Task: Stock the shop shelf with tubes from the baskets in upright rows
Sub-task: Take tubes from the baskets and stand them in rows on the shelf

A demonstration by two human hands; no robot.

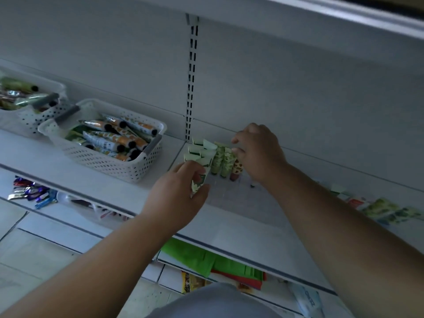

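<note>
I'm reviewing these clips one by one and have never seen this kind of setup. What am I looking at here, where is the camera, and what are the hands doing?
There is no machine: a person wears a camera on the head, looking down at their own arms. The left hand has a grip on a green-patterned tube, at the front of the standing tubes on the white shelf. The right hand touches the right end of that group; its fingertips are hard to make out. To the left sits a white basket of orange-patterned tubes lying flat, with a second basket behind it. More tubes lie flat on the shelf at the right.
</note>
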